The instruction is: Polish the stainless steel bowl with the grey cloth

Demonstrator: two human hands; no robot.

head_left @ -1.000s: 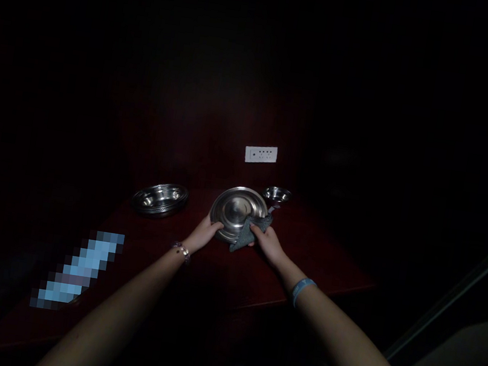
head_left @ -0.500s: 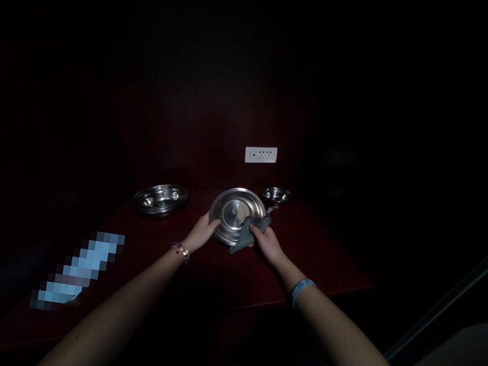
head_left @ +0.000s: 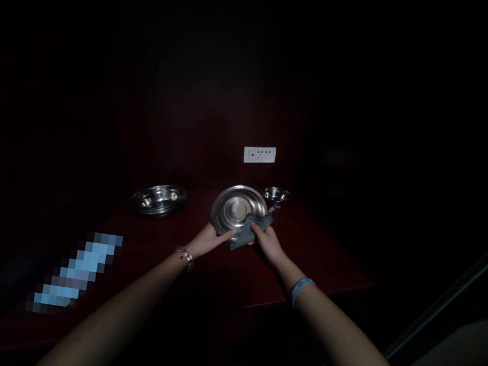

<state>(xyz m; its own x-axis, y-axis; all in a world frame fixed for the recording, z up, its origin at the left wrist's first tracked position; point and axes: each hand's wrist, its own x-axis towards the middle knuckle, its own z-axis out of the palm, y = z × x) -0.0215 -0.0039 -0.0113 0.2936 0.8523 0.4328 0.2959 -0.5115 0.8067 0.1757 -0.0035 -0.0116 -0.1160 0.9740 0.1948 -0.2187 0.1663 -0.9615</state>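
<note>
A round steel plate (head_left: 237, 208) is held up in front of me, tilted so that its face shows. My left hand (head_left: 208, 240) grips its lower left rim, with the thumb on the face and the fingers behind. A grey-green cloth (head_left: 244, 236) is folded over the plate's lower right edge. My right hand (head_left: 266, 241) pinches the cloth against that rim, thumb in front. Part of the plate lies hidden under the cloth.
To the left stands a stack of steel plates (head_left: 159, 201) on the dark red table (head_left: 315, 258). A small steel bowl (head_left: 276, 194) sits behind the plate. A white socket panel (head_left: 260, 155) is on the wall. A blurred-out blue patch (head_left: 77, 274) lies at lower left.
My left hand has shifted down and right along the plate's rim, its thumb now closer to the cloth. The plate has turned slightly, and the cloth is bunched more.
</note>
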